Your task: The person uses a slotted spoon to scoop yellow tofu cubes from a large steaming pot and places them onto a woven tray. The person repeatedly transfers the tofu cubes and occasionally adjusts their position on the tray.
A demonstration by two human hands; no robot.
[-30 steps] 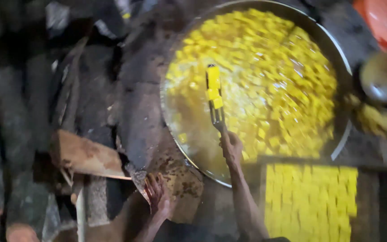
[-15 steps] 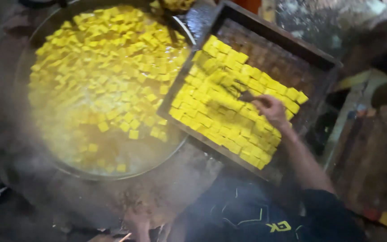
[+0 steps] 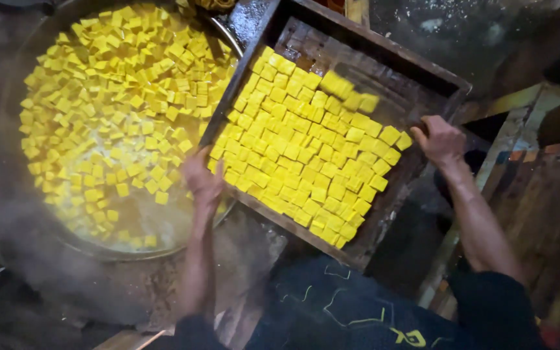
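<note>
— While half a second ago the right hand point(image 3: 441, 139) lay among the yellow cubes point(image 3: 306, 155) in the wooden tray point(image 3: 371, 48), what does it hold now?

— It has gone to the tray's right edge, at the centre right of the frame, fingers curled over the rim. The left hand point(image 3: 201, 178) is closed on the tray's lower left edge, right beside the rim of the big round pan point(image 3: 225, 35).

— So both hands have hold of the tray?

— Yes, one at each side. A second ago the right hand held a tool over the pan and the left rested low in the frame; no tool shows now. The tray's left side overlaps the pan's rim, and I'd judge the work has passed from stirring to handling the tray itself.

— Where are the cubes?

— One batch sits packed in rows across the tray's lower left half, in the middle of the frame; its upper right part is bare dark wood. More float loose in the pan's liquid, at upper left, with steam rising below.

— Any packages, labels or signs?

— None that I can see. Only a small yellow mark on the dark garment point(image 3: 358, 311) at the bottom edge, too small to make out.
</note>
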